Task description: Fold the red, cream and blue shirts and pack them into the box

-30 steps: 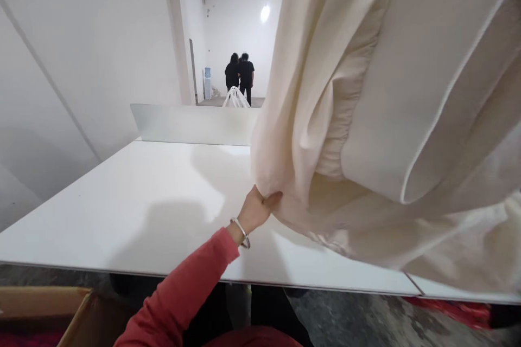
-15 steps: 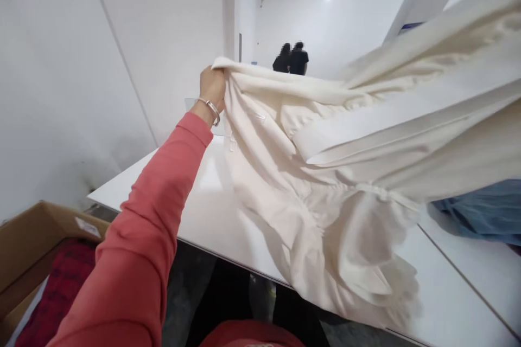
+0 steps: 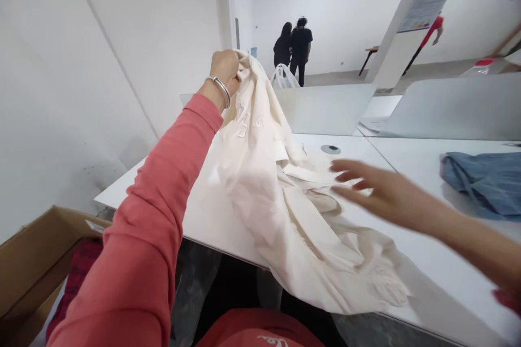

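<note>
A cream-coloured garment point(image 3: 260, 173) with stitched outline marks and flat white bands hangs from my left hand point(image 3: 226, 71), which is raised and closed around its upper end. Its lower part spreads in folds over the white table point(image 3: 203, 203), and a gathered end droops at the front edge. To the right of the cloth is my right hand point(image 3: 366, 184), fingers spread and holding nothing. Its fingertips are close to the folds; whether they touch is unclear.
Folded blue denim point(image 3: 484, 181) lies on the table at the right. At the lower left stands a cardboard box point(image 3: 28, 260) with red checked cloth point(image 3: 79, 265) inside. A low divider point(image 3: 329, 111) runs along the table's back. Two people in black point(image 3: 291, 49) stand beyond.
The garment's right side has dropped from its stretched position onto the table. My right hand has come into view, free of cloth. My left hand keeps its hold, slightly farther right.
</note>
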A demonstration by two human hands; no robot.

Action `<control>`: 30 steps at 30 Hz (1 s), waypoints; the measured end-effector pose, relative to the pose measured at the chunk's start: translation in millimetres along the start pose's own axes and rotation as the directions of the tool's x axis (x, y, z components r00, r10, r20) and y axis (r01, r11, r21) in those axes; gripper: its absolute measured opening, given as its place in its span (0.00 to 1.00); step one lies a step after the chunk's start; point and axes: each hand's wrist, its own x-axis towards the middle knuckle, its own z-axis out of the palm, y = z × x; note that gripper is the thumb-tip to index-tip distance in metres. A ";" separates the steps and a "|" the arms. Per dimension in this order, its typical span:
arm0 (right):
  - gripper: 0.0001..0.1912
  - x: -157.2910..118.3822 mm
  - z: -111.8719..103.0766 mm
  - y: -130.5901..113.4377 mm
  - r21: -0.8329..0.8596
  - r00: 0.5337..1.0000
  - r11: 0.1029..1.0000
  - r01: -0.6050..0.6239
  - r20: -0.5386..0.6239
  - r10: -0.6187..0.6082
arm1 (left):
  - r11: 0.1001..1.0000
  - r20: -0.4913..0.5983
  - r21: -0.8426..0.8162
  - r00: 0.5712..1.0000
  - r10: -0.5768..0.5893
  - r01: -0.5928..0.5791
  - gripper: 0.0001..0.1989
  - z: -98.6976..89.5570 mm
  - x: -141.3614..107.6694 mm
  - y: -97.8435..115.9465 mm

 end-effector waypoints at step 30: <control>0.19 -37.9 112.9 -27.1 0.324 0.958 0.924 0.203 0.128 -0.256 | 0.415 0.544 0.792 0.827 -0.144 -0.449 0.33 -191.3 -260.6 -92.5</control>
